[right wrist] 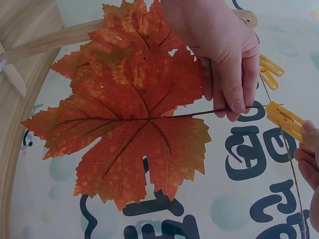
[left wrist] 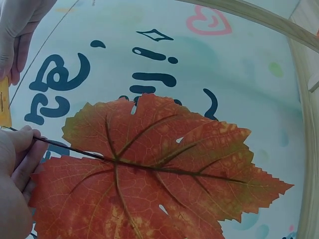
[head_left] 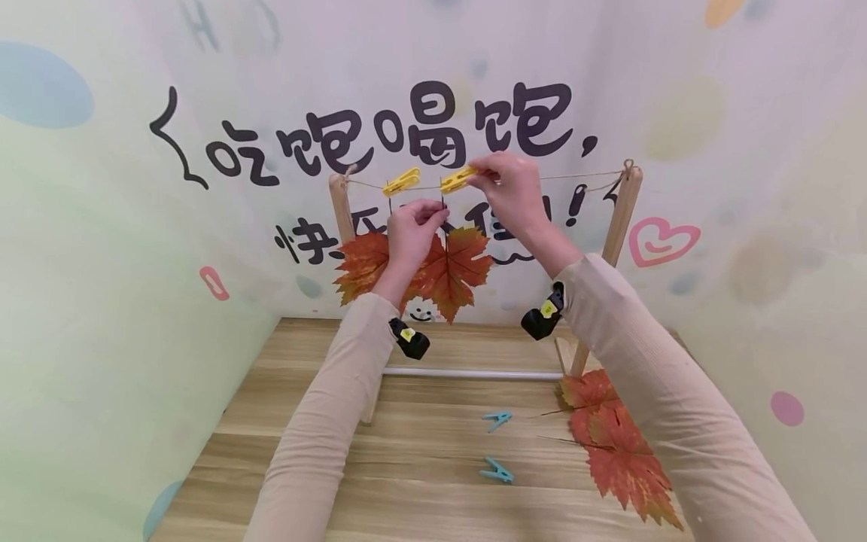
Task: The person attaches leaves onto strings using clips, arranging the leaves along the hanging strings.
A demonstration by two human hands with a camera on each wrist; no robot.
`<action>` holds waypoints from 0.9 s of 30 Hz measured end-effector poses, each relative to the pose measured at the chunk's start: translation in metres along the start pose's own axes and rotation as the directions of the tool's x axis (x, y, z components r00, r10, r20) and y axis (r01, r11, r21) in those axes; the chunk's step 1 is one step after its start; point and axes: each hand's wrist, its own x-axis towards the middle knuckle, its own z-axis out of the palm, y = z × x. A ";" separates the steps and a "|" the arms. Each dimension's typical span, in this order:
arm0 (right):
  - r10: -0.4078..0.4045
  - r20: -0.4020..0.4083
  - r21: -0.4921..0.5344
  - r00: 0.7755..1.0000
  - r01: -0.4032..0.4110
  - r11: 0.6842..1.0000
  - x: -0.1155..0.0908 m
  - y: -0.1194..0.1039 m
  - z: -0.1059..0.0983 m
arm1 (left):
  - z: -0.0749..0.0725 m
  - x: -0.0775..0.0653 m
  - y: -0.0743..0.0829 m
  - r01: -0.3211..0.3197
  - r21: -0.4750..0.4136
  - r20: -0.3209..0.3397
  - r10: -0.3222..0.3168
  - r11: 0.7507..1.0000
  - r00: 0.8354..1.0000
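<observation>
My left hand (head_left: 410,235) pinches the dark stem of an orange-red maple leaf (head_left: 455,272) between thumb and fingers. The stem's top end reaches the twine (head_left: 576,177), at the nose of a yellow clothespin (right wrist: 284,117). My right hand (head_left: 512,192) grips that clothespin by its handle end. Left of it, another yellow clothespin (head_left: 403,182) sits on the twine above a second maple leaf (head_left: 362,260), partly hidden behind my left hand. In the left wrist view, the held leaf hangs by its stem with its veined face showing.
Wooden posts (head_left: 618,226) hold the twine at both ends, joined low down by a white rod (head_left: 474,373). On the wooden table (head_left: 420,452) lie two blue clothespins (head_left: 497,470) and, at right, several red maple leaves (head_left: 626,452). A wall (head_left: 745,188) with printed lettering stands behind.
</observation>
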 end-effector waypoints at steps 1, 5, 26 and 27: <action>0.004 0.004 -0.003 1.000 -0.004 1.000 0.000 0.000 0.000 | 0.000 0.000 0.000 0.000 0.000 0.001 0.000 1.000 1.000; 0.006 0.017 -0.005 1.000 -0.006 1.000 -0.001 -0.001 0.000 | 0.002 0.000 -0.001 0.006 0.011 0.003 -0.006 1.000 1.000; 0.082 0.169 -0.012 0.982 -0.081 0.997 -0.002 0.001 -0.004 | 0.003 -0.004 -0.002 -0.039 0.032 0.012 0.039 0.999 0.999; 0.083 0.167 -0.014 0.982 -0.081 0.997 -0.002 0.001 -0.004 | 0.003 -0.004 -0.002 -0.041 0.035 0.012 0.041 0.999 0.999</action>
